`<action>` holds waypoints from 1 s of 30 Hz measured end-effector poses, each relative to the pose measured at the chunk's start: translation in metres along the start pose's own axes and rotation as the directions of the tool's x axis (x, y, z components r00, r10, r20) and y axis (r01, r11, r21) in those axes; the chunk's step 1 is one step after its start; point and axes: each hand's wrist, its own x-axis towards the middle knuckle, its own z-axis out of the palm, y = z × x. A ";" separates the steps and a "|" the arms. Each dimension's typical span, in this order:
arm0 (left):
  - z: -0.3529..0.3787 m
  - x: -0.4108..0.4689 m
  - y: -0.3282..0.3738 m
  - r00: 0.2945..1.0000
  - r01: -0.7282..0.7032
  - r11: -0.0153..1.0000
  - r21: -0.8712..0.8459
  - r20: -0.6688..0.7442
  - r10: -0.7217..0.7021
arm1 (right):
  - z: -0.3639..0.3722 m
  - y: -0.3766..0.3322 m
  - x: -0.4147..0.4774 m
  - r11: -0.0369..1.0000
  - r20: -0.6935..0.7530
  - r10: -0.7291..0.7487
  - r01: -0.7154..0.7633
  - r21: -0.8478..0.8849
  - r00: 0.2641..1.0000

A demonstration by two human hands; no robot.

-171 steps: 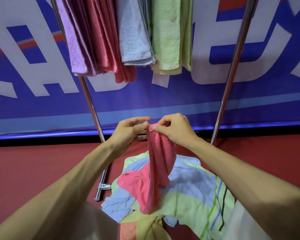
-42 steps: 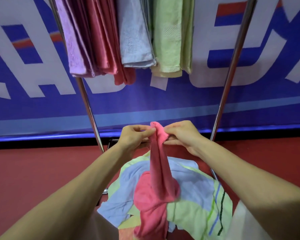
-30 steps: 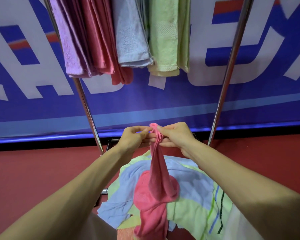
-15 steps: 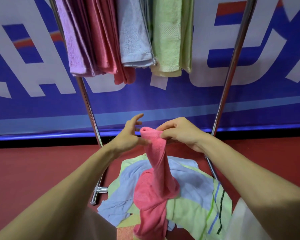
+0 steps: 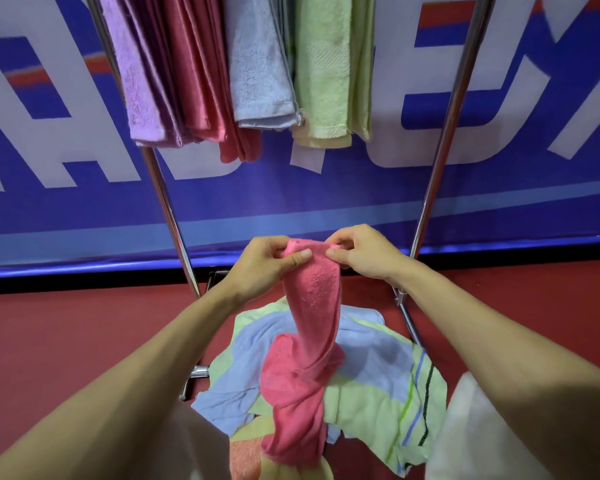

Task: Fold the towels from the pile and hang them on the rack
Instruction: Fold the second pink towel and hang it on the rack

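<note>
A pink towel (image 5: 312, 306) hangs twisted from both my hands, and its lower part trails onto the pile (image 5: 378, 386) of light blue, pale green and striped towels on the floor. My left hand (image 5: 267, 265) pinches the towel's top edge on the left. My right hand (image 5: 364, 251) pinches the same edge just to the right, close beside the left. Above stands the metal rack (image 5: 444, 140), and on it hang folded lilac (image 5: 136, 81), pink (image 5: 198, 81), light blue (image 5: 257, 64) and pale green (image 5: 323, 71) towels.
The rack's two slanted legs (image 5: 167, 209) frame my hands left and right, with a foot (image 5: 198, 372) beside the pile. A blue and white banner (image 5: 534, 116) covers the wall behind. The floor (image 5: 66, 341) is red.
Half a second ago my left hand was off the towel with its fingers spread; now it pinches the top edge again beside my right hand. The towel's top edge is spread a little wider.
</note>
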 end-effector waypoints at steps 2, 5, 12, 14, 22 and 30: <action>0.002 -0.004 0.011 0.999 -0.017 0.999 -0.033 -0.038 0.016 | -0.006 -0.008 -0.004 0.997 0.000 -0.003 0.003 0.071 1.000; -0.003 -0.003 0.039 0.992 -0.072 0.997 -0.004 -0.108 0.072 | -0.023 -0.035 -0.004 0.950 -0.095 0.029 0.002 0.311 0.995; -0.038 0.005 0.147 0.932 -0.250 0.923 0.291 -0.185 0.311 | -0.072 -0.128 0.001 0.815 -0.416 0.058 0.198 0.545 0.908; -0.046 0.006 0.182 0.913 -0.281 0.896 0.344 -0.193 0.360 | -0.091 -0.157 -0.002 0.800 -0.509 0.051 0.270 0.536 0.859; -0.064 0.004 0.272 0.777 -0.365 0.829 0.424 -0.351 0.522 | -0.151 -0.242 -0.008 0.801 -0.674 -0.183 0.506 0.319 0.716; -0.064 0.008 0.283 0.740 -0.478 0.826 0.298 -0.371 0.562 | -0.171 -0.247 -0.011 0.851 -0.665 -0.230 0.479 0.217 0.711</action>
